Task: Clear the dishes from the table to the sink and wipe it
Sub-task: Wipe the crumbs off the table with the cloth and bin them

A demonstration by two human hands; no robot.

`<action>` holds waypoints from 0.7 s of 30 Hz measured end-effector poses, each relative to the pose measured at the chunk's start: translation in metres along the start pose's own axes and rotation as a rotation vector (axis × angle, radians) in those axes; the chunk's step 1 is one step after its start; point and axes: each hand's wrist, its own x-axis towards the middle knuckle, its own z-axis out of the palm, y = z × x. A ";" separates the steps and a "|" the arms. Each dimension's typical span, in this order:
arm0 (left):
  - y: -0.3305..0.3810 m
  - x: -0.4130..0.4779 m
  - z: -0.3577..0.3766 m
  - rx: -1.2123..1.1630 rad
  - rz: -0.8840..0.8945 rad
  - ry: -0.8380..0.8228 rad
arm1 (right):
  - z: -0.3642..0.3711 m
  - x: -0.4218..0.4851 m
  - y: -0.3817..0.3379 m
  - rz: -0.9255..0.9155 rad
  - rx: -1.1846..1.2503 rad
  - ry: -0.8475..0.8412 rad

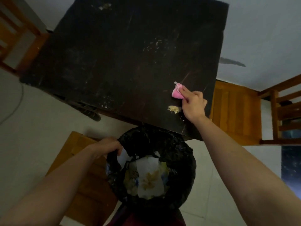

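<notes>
Left hand [107, 148] grips the bin liner [146, 136] rim, bin tucked under the table [122, 54] near edge. Right hand [193, 103] pinches pink cloth [176, 93] on the tabletop, just beyond crumb pile [174, 109]. Risk: pile sits right of bin mouth, so a straight sweep probably dumps crumbs on the floor. Far residue [105, 6] too dim to judge; sink not visible.
</notes>
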 end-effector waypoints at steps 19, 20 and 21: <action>0.000 0.003 -0.012 0.116 0.025 -0.008 | -0.010 -0.040 -0.007 -0.095 0.255 0.025; 0.000 0.003 -0.011 0.121 0.019 -0.012 | -0.009 -0.028 -0.003 0.005 0.179 0.074; -0.001 0.004 -0.010 0.124 0.014 -0.008 | -0.005 -0.022 0.001 0.109 0.107 0.085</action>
